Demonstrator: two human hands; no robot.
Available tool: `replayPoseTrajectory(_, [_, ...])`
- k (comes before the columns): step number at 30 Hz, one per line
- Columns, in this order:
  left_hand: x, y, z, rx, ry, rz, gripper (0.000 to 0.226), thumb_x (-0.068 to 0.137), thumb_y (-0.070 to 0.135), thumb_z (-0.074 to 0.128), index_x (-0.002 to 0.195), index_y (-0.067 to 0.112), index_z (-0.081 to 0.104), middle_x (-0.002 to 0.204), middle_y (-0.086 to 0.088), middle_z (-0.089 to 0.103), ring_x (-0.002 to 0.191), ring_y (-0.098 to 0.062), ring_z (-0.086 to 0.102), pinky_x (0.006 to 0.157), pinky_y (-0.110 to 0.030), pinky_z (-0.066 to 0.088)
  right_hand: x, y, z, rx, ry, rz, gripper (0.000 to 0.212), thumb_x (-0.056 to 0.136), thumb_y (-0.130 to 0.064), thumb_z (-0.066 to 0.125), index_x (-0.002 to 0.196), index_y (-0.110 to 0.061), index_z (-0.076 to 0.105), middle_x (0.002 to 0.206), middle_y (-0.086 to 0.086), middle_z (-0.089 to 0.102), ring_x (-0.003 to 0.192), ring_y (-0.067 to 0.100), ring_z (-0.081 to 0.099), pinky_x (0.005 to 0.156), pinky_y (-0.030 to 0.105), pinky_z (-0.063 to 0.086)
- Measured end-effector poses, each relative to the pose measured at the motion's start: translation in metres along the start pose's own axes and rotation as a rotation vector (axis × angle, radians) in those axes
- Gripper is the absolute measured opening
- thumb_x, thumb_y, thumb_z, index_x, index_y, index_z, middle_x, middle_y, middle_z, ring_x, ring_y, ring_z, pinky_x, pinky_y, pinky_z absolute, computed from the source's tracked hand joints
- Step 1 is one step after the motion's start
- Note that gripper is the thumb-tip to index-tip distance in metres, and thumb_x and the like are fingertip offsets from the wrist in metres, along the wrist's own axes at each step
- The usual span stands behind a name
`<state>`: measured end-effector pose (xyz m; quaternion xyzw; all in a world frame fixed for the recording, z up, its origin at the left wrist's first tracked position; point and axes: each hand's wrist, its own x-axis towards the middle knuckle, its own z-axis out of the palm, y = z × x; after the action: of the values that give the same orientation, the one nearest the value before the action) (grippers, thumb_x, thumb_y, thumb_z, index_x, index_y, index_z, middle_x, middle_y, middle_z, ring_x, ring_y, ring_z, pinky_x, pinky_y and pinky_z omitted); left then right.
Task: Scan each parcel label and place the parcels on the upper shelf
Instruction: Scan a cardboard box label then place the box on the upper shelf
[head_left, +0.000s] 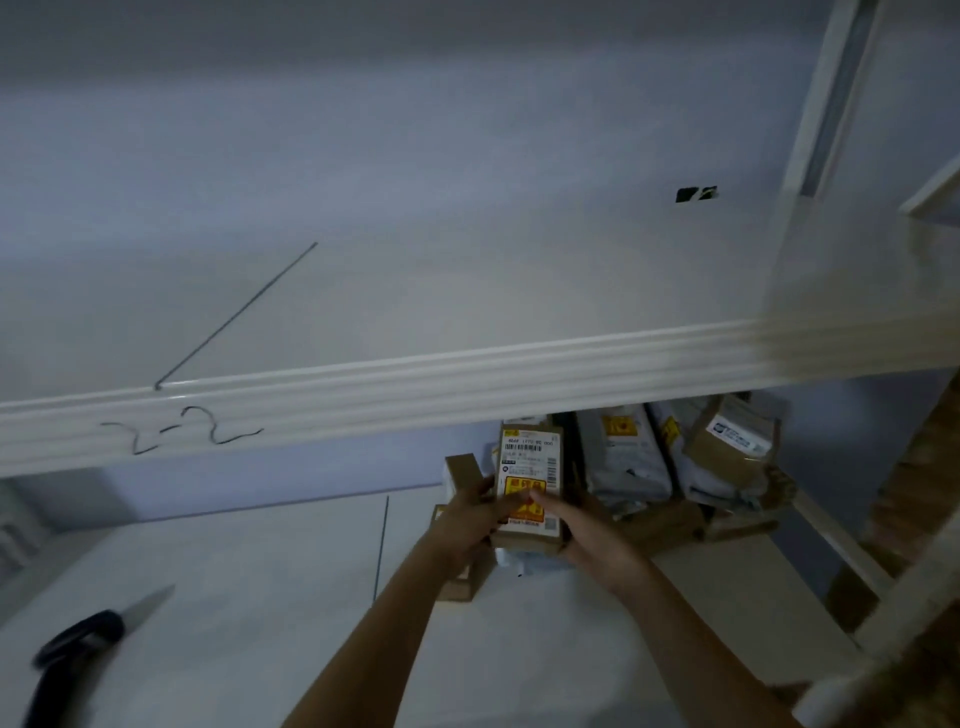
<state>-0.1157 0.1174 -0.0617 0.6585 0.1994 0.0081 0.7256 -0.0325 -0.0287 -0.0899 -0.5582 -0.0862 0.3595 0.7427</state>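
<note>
Both hands hold one small brown cardboard parcel (530, 467) with a white and yellow label facing me, just above the lower shelf (260, 597). My left hand (467, 525) grips its left side, thumb on the label. My right hand (587, 535) grips its right side and underside. The upper shelf (415, 291) stretches across the view, with "2-2" written on its front rail (182, 428). A dark handheld scanner (72, 660) lies at the lower shelf's left front.
Several more parcels (675, 457), grey bags and brown boxes, stand packed at the back right of the lower shelf. Another small box (462, 473) sits behind my left hand. A white shelf upright (826, 130) rises at right. The wall is behind.
</note>
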Motion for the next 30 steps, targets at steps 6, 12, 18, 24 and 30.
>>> replayPoseTrajectory(6, [-0.065, -0.004, -0.096, 0.004, 0.046, 0.007, 0.048, 0.086, 0.027, 0.072, 0.129, 0.019, 0.055, 0.110, -0.005, 0.073, 0.101, -0.021, 0.071, 0.089, -0.039, 0.057, -0.006, 0.030, 0.098, -0.103, -0.093, 0.030, 0.043, 0.085, -0.019, 0.075, 0.126, -0.023, 0.063, 0.112, 0.009, 0.076, 0.101, 0.026, 0.074, 0.079, 0.041, 0.061])
replayPoseTrajectory(12, [-0.132, -0.031, -0.208, 0.025, 0.195, 0.009, 0.042, 0.087, 0.026, 0.072, 0.126, 0.018, 0.060, 0.107, -0.004, 0.074, 0.099, -0.018, 0.070, 0.083, -0.033, 0.057, -0.012, 0.083, 0.218, -0.230, -0.142, 0.049, 0.061, 0.075, -0.029, 0.083, 0.130, -0.019, 0.059, 0.111, 0.007, 0.076, 0.102, 0.025, 0.073, 0.096, 0.048, 0.056])
replayPoseTrajectory(18, [-0.185, -0.065, -0.308, -0.010, 0.371, -0.055, 0.030, 0.088, 0.016, 0.069, 0.118, 0.016, 0.063, 0.104, -0.007, 0.073, 0.095, -0.020, 0.069, 0.092, -0.039, 0.056, -0.004, 0.150, 0.319, -0.291, -0.154, 0.108, 0.061, 0.079, -0.026, 0.084, 0.132, -0.019, 0.055, 0.112, 0.007, 0.076, 0.099, 0.025, 0.074, 0.092, 0.049, 0.058])
replayPoseTrajectory(24, [-0.198, -0.095, -0.398, 0.025, 0.540, -0.161, 0.025, 0.091, 0.014, 0.064, 0.116, 0.010, 0.063, 0.101, -0.012, 0.068, 0.087, -0.025, 0.065, 0.078, -0.034, 0.055, 0.022, 0.192, 0.392, -0.409, -0.134, 0.107, 0.043, 0.080, -0.029, 0.083, 0.112, -0.023, 0.056, 0.106, 0.002, 0.073, 0.093, 0.021, 0.074, 0.082, 0.040, 0.060])
replayPoseTrajectory(30, [-0.188, -0.134, -0.477, 0.241, 0.899, -0.305, 0.017, 0.084, 0.017, 0.064, 0.099, 0.009, 0.067, 0.089, -0.011, 0.066, 0.071, -0.021, 0.059, 0.063, -0.024, 0.048, 0.073, 0.228, 0.427, -0.438, -0.146, 0.130, 0.020, 0.084, -0.019, 0.080, 0.095, -0.021, 0.063, 0.090, 0.000, 0.073, 0.085, 0.021, 0.073, 0.078, 0.035, 0.059])
